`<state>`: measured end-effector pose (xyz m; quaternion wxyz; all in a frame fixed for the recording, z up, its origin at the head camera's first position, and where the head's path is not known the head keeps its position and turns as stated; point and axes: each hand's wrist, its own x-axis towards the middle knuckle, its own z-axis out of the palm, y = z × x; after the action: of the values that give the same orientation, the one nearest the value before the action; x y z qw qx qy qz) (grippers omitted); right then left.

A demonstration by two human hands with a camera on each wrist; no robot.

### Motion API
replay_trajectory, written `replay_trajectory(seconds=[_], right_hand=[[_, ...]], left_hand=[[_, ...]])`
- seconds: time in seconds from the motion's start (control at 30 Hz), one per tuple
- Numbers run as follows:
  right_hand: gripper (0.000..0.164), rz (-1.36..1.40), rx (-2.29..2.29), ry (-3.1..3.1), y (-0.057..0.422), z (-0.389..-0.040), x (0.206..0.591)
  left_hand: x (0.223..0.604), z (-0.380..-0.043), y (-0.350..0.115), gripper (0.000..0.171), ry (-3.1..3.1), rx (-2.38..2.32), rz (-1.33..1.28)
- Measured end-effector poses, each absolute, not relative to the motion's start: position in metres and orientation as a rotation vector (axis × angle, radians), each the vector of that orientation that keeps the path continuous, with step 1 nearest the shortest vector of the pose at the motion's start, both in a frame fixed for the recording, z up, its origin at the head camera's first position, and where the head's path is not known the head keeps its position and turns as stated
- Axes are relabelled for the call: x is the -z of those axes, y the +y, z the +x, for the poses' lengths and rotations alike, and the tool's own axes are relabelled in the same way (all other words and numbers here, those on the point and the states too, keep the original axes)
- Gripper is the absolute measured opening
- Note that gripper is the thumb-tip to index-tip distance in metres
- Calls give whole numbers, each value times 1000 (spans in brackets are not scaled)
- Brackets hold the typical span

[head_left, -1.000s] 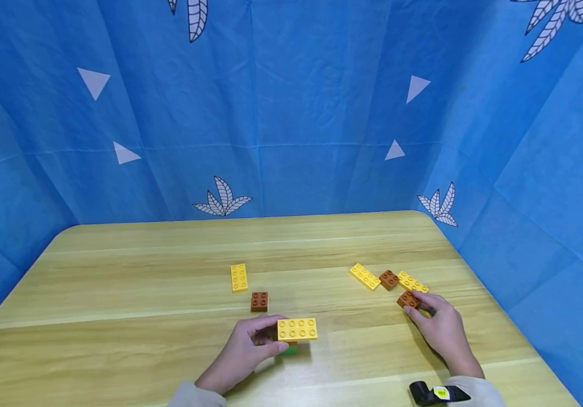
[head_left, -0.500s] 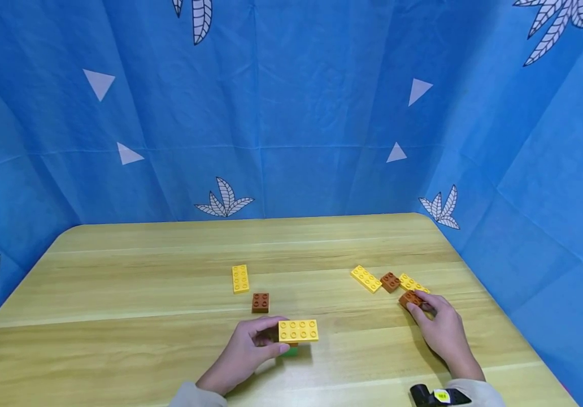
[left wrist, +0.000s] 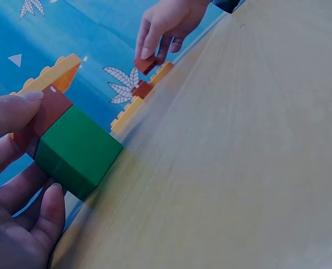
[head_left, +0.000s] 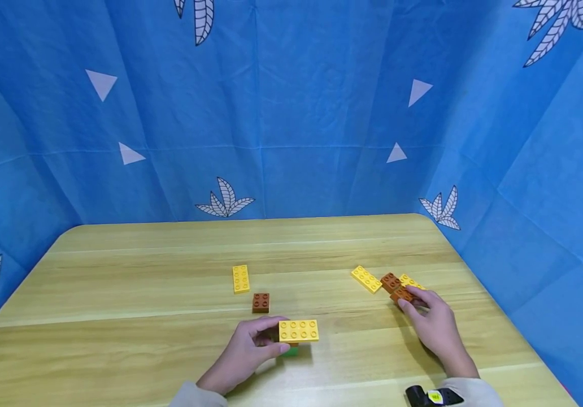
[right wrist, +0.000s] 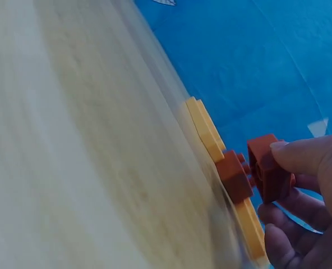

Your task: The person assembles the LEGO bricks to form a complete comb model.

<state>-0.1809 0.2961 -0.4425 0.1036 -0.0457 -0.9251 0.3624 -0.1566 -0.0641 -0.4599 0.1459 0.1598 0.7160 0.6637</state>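
1. Brown brick (head_left: pixel 401 295), four-studded, is pinched in the right hand (head_left: pixel 436 325), thumb on one side and fingertips on the other. It is raised off the counter (head_left: pixel 118 282), tilted, over the right part.
2. Its hollow underside faces the studs of a second brown brick (right wrist: pixel 234 176), just beside it; whether the two touch, I cannot tell.
3. That second brick lies on the counter between two yellow ones: a slanting yellow brick (head_left: pixel 366 279) on the left and a right-hand yellow brick (head_left: pixel 407 279), partly hidden by the fingers.
4. Well apart, toward the near middle, the left hand (head_left: pixel 246 346) grips a stack, thumb and fingers curled around it. The stack has a green block (left wrist: pixel 79 148) at the bottom, a brown block (left wrist: pixel 54 109) in between and a long yellow top brick (head_left: pixel 298 330), studs up.
5. Beyond the stack, a third brown brick (head_left: pixel 261 303) lies flat, with a lone yellow brick (head_left: pixel 240 279) behind it, slightly left.
6. Pale sleeves (head_left: pixel 197 395) cover both forearms; a black device (head_left: pixel 446 397) with a yellow label sits at the right wrist.
7. Blue cloth (head_left: pixel 301 113), printed with white triangles and leaves, hangs behind the counter.
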Motion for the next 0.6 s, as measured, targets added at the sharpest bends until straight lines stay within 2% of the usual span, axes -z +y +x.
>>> replay_trajectory(seconds=[0.6], right_hand=[[40,68,-1057,-2709,267,-190,437]], left_hand=[[459,-157,-64,40,2052,-1926,474]])
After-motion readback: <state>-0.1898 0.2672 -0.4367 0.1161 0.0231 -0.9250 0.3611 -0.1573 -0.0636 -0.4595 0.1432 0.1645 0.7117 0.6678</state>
